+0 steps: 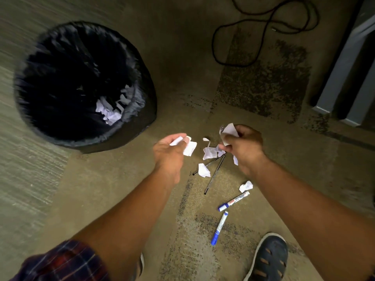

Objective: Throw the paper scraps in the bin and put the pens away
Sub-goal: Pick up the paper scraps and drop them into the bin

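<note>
White paper scraps lie on the floor between my hands, with one more scrap nearer to me. My left hand is closed on a few scraps just left of the pile. My right hand grips crumpled scraps above the pile's right side. Two thin black pens lie crossed under the scraps. Two blue-and-white markers lie closer to me. The black-lined bin stands at the left, with white scraps inside it.
A black cable loops on the floor at the back. A grey metal frame stands at the right edge. My dark sandal is at the bottom right. The floor is worn and stained.
</note>
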Demonstrator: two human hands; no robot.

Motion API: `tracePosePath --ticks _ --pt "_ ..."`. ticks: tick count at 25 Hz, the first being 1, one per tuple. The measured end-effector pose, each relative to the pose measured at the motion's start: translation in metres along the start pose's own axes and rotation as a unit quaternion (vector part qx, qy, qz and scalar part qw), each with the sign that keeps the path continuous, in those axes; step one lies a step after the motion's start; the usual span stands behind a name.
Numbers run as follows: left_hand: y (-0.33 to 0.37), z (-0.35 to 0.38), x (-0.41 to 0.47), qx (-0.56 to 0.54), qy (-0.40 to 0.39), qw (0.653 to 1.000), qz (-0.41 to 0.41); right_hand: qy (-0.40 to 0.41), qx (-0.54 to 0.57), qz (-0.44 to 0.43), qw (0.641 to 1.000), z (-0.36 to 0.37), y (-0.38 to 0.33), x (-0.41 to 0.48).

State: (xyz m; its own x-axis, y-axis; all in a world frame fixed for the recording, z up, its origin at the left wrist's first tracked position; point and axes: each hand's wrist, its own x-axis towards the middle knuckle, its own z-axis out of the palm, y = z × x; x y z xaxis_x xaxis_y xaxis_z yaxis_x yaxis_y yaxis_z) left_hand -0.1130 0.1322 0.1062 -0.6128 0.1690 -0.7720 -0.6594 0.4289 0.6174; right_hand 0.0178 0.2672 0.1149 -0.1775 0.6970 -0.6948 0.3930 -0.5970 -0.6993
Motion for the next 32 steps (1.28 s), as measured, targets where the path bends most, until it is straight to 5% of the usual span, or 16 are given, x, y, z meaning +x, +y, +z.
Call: tracePosePath --ticks 7,11,20,26,32 --pt "0.077 -0.064 -0.040 -0.137 0.001 0.989 0.058 -0.041 0.058 -0.033 0.997 0.081 -0.069 -0.074" --pt "0.122 -0.115 -0.025 -0.164 0.073 0.981 0.076 -0.081 0.061 -0.057 0.993 0.140 -0.097 -0.104" --pt "0.171 -0.181 0.030 -0.064 0.120 0.984 0.112 -0.130 -0.012 -0.033 0.991 0.237 -0.122 -0.127" --pt "0.175 -0.186 0.035 -0.007 0.088 0.988 0.125 -0.144 -0.034 -0.016 0.989 0.234 -0.128 -0.125" --pt "0.169 -0.170 0.014 0.062 0.081 0.975 0.196 -0.078 -0.032 -0.045 0.995 0.199 -0.118 -0.116"
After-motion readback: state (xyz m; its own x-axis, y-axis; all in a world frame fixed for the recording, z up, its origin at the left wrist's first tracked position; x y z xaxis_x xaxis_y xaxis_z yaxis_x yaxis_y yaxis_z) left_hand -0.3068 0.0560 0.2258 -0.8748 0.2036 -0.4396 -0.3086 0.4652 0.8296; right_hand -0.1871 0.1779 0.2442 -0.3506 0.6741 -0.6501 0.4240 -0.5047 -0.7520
